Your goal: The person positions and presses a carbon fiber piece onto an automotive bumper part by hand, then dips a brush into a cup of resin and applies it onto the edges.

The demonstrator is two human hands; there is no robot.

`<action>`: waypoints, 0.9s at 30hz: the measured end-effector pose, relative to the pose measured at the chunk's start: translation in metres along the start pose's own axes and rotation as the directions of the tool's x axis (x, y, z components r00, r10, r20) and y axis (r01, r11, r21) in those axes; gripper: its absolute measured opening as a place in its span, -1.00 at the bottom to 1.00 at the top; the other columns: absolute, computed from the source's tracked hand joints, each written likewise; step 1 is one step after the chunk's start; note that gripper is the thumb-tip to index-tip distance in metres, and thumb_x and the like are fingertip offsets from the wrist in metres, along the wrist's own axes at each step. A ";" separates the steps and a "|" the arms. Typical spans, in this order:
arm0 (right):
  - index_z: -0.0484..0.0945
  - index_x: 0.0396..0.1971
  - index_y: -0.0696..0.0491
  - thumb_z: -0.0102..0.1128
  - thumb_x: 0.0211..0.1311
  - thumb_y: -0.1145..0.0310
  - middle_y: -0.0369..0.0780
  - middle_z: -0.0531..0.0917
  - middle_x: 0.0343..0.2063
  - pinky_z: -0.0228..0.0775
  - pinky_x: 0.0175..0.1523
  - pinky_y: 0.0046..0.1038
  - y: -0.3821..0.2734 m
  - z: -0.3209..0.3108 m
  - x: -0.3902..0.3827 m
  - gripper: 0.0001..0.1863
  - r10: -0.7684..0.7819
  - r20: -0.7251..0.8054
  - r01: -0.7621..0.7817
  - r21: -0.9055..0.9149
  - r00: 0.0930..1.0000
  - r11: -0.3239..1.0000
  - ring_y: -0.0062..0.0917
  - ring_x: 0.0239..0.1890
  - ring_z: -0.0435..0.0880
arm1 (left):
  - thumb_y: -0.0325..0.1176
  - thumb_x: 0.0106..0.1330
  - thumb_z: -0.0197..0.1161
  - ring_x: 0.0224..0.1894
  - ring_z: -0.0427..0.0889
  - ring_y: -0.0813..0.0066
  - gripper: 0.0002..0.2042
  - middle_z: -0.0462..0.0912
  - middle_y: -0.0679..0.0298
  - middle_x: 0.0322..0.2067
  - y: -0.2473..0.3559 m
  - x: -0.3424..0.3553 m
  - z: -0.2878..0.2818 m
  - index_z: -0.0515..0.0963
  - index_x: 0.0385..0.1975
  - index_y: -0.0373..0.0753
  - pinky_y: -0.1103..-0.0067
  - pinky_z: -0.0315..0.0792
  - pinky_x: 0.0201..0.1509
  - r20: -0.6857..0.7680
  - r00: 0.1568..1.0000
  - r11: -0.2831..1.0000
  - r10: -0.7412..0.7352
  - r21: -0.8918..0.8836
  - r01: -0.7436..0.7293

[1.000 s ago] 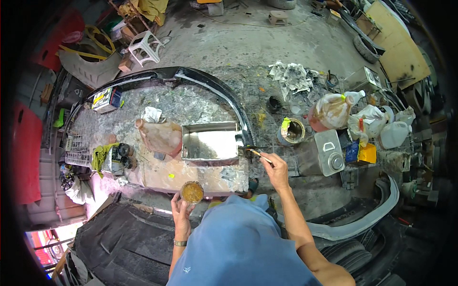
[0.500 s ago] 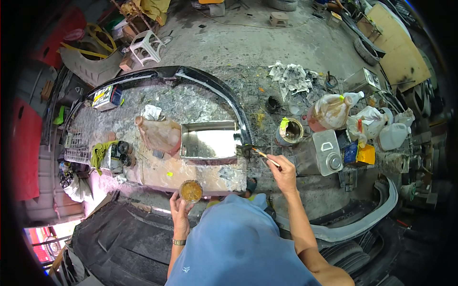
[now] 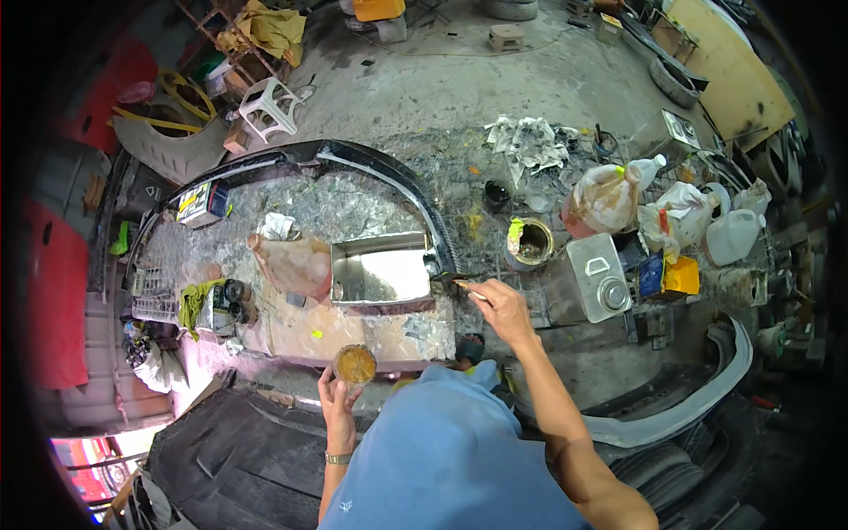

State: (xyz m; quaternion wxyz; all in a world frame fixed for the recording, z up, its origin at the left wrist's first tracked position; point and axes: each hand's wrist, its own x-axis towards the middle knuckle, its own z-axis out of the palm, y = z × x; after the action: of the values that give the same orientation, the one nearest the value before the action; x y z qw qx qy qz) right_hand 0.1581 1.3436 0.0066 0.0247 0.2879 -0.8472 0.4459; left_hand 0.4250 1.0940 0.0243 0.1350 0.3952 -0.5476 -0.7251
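Note:
My left hand grips a small round jar with a yellow-brown layer showing in its mouth, just off the table's near edge. In my right hand is a paintbrush, its dark bristles pointing left. The brush tip lies by the near end of a long curved black car trim piece; whether they touch, I cannot tell. Left of the brush stands a shiny rectangular metal tray, with a big plastic jug of reddish liquid beside it.
Right of my hand are an open paint can, a metal canister, another reddish jug and a blue-yellow box. Crumpled rags lie farther back. A grey curved panel is near my right arm.
My right hand has shifted slightly left and turned, covering more of the brush handle. My left hand still holds the jar. The whole view has tilted a little.

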 end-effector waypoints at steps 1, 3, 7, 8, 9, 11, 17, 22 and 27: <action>0.65 -0.18 -0.03 0.28 0.12 0.43 -0.23 0.58 -0.46 0.47 -0.30 -0.32 -0.001 -0.001 0.001 -0.77 -0.001 -0.006 0.001 0.002 1.000 1.000 -0.30 -0.38 0.61 | -0.13 0.33 0.22 0.15 0.41 0.42 -0.37 0.37 0.23 0.11 -0.001 -0.001 0.000 0.11 0.32 -0.13 0.38 0.41 0.13 0.003 1.000 1.000 0.005 0.003 -0.005; 0.65 -0.19 -0.02 0.28 0.12 0.43 -0.23 0.58 -0.46 0.48 -0.28 -0.32 -0.002 -0.005 0.003 -0.78 -0.002 0.017 0.002 -0.015 1.000 1.000 -0.31 -0.39 0.61 | -0.12 0.32 0.22 0.15 0.41 0.41 -0.37 0.33 0.22 0.13 -0.003 -0.004 0.001 0.12 0.31 -0.13 0.38 0.41 0.13 -0.012 1.000 1.000 -0.011 0.016 0.011; 0.65 -0.19 0.00 0.29 0.12 0.42 -0.22 0.58 -0.46 0.48 -0.29 -0.33 -0.009 -0.016 0.008 -0.78 -0.015 0.027 0.015 -0.017 1.000 1.000 -0.31 -0.38 0.61 | -0.12 0.32 0.23 0.16 0.41 0.39 -0.37 0.31 0.22 0.15 -0.011 -0.006 0.002 0.12 0.31 -0.14 0.36 0.42 0.13 -0.008 1.000 1.000 -0.009 0.001 0.009; 0.64 -0.23 0.05 0.31 0.11 0.43 -0.21 0.59 -0.45 0.45 -0.31 -0.34 -0.011 -0.021 0.011 -0.80 -0.054 0.009 0.054 0.005 0.999 0.999 -0.30 -0.42 0.60 | -0.12 0.32 0.23 0.16 0.41 0.39 -0.37 0.31 0.22 0.15 -0.014 -0.005 0.003 0.12 0.31 -0.14 0.36 0.42 0.13 -0.003 1.000 1.000 -0.006 0.012 0.006; 0.64 -0.27 0.10 0.32 0.10 0.43 -0.19 0.60 -0.45 0.43 -0.34 -0.36 -0.013 -0.025 0.012 -0.82 -0.087 -0.014 0.087 0.025 0.996 0.996 -0.29 -0.45 0.60 | -0.12 0.32 0.23 0.17 0.41 0.38 -0.37 0.31 0.22 0.16 -0.016 -0.005 0.004 0.12 0.30 -0.14 0.36 0.42 0.13 0.000 1.000 1.000 -0.011 0.001 0.011; 0.65 -0.26 0.07 0.31 0.10 0.41 -0.19 0.60 -0.46 0.44 -0.33 -0.36 -0.019 -0.037 0.014 -0.82 -0.047 -0.040 0.051 0.082 0.998 0.995 -0.29 -0.44 0.60 | -0.11 0.31 0.24 0.19 0.40 0.36 -0.36 0.30 0.22 0.17 -0.014 -0.006 0.007 0.11 0.30 -0.15 0.35 0.43 0.13 0.019 1.000 1.000 -0.008 -0.016 0.008; 0.65 -0.22 0.15 0.28 0.19 0.47 -0.24 0.65 -0.44 0.37 -0.36 -0.57 -0.018 -0.077 0.005 -0.83 0.191 -0.247 -0.070 0.428 0.950 0.901 -0.66 -0.46 0.56 | -0.12 0.31 0.24 0.19 0.42 0.34 -0.37 0.30 0.20 0.17 -0.010 -0.001 0.012 0.12 0.28 -0.16 0.31 0.43 0.15 0.045 0.999 0.999 -0.023 0.037 0.022; 0.63 -0.21 0.15 0.25 0.23 0.46 -0.23 0.68 -0.43 0.41 -0.33 -0.58 0.009 -0.074 -0.027 -0.84 0.392 -0.343 -0.152 0.555 0.854 0.818 -0.67 -0.43 0.58 | -0.15 0.32 0.24 0.16 0.45 0.31 -0.38 0.29 0.18 0.16 0.000 0.005 0.023 0.11 0.28 -0.18 0.29 0.43 0.16 0.123 0.990 0.993 -0.067 0.104 0.054; 0.62 -0.24 0.15 0.26 0.22 0.41 -0.18 0.67 -0.41 0.42 -0.35 -0.51 0.024 -0.047 -0.061 -0.83 0.461 -0.243 -0.287 0.519 0.853 0.805 -0.55 -0.44 0.62 | -0.15 0.33 0.23 0.10 0.48 0.24 -0.38 0.35 0.16 0.14 0.006 0.008 0.043 0.09 0.27 -0.17 0.27 0.44 0.14 0.132 0.985 0.988 -0.115 0.120 0.099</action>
State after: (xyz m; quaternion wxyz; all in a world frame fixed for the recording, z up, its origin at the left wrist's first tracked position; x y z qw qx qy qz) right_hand 0.1868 1.4188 -0.0008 0.0187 0.0233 -0.7366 0.6756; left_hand 0.3878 1.1162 0.0300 0.0348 0.3797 -0.5738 -0.7248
